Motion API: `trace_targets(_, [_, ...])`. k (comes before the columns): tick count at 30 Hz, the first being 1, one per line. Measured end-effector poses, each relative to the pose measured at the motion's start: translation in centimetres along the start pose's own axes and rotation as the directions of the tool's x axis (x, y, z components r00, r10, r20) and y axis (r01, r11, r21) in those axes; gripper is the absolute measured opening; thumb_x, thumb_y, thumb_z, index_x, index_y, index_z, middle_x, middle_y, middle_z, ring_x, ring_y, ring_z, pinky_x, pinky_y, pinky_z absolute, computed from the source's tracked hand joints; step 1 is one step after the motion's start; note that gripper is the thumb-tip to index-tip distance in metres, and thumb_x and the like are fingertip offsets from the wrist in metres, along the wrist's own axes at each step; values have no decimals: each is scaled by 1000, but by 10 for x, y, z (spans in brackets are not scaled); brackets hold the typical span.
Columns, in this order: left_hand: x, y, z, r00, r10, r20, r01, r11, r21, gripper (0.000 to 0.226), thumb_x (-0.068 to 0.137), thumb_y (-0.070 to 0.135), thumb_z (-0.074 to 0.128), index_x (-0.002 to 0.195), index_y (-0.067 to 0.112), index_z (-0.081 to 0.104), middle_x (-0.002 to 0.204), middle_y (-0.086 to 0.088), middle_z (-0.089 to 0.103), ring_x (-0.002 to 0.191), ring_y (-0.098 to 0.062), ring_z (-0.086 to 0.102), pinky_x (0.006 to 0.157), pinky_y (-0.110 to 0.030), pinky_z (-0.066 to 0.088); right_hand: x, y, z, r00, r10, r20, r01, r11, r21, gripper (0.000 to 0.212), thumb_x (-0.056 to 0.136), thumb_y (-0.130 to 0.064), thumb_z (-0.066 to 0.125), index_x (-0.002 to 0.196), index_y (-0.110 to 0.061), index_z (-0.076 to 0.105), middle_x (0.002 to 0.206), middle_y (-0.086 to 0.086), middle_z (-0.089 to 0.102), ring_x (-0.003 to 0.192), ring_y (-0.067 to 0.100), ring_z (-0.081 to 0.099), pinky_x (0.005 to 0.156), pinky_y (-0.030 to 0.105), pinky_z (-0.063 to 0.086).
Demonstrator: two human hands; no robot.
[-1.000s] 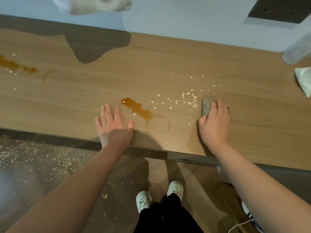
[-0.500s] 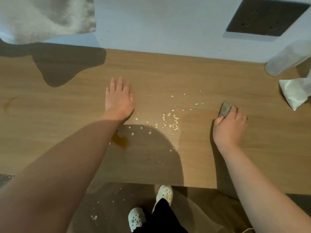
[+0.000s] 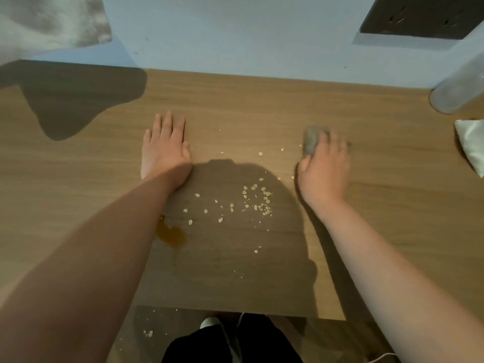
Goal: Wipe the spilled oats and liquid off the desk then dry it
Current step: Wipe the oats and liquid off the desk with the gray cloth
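Note:
Spilled oats (image 3: 258,199) lie scattered on the wooden desk (image 3: 262,106) between my arms. A brown puddle of liquid (image 3: 171,235) sits beside my left forearm, partly hidden by it. My left hand (image 3: 165,146) rests flat on the desk, fingers straight, beyond the spill. My right hand (image 3: 323,163) grips a grey sponge (image 3: 311,140) and presses it onto the desk to the right of the oats. Only the sponge's left end shows beyond my fingers.
A clear bottle (image 3: 458,90) lies at the back right by the wall, with a white cloth (image 3: 471,145) just in front of it. A grey towel (image 3: 49,24) hangs at the top left. More oats (image 3: 148,333) lie on the floor below the desk edge.
The view has tilted further down over the desk. My left hand moved from the front edge to beyond the spill. My right hand with the sponge stays right of the oats.

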State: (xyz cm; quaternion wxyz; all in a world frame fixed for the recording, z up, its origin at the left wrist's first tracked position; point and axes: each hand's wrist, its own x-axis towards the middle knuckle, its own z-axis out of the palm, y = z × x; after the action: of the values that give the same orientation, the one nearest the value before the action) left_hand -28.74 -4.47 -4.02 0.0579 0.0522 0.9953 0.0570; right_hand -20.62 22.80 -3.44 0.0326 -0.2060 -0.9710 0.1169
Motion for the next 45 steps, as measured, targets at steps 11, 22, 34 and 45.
trace_targets(11, [1, 0, 3, 1000, -31, -6, 31, 999, 19, 58, 101, 23, 29, 156, 19, 11, 164, -6, 1, 151, -24, -3, 122, -43, 5, 59, -4, 2, 978, 200, -62, -194, 977, 88, 56, 89, -20, 45, 144, -8, 39, 151, 16, 37, 141, 37, 29, 118, 50, 17])
trace_targets(22, [-1, 1, 3, 999, -28, -23, 27, 999, -44, 57, 101, 24, 29, 156, 20, 13, 164, -5, 2, 151, -24, -3, 122, -42, 4, 107, -31, 4, 999, 41, 20, -41, 999, -19, 50, 93, -25, 47, 141, -9, 41, 149, 19, 35, 136, 40, 31, 111, 52, 28])
trace_targets(34, [-2, 1, 2, 999, -39, -17, 38, 997, -73, 58, 100, 26, 32, 155, 24, 15, 165, -2, 3, 151, -20, -4, 122, -41, 2, 111, -50, 6, 836, -504, 215, 502, 862, 66, 53, 100, -25, 41, 151, -19, 27, 158, 9, 23, 145, 33, 19, 120, 48, 17])
trace_targets(45, [-3, 1, 2, 999, -44, -16, 43, 996, -75, 57, 100, 27, 31, 155, 24, 15, 165, -2, 3, 151, -20, -4, 122, -41, 3, 104, -14, -17, 783, -570, 249, 596, 802, -37, 48, 101, -39, 34, 141, -14, 42, 147, 12, 39, 137, 33, 33, 118, 50, 20])
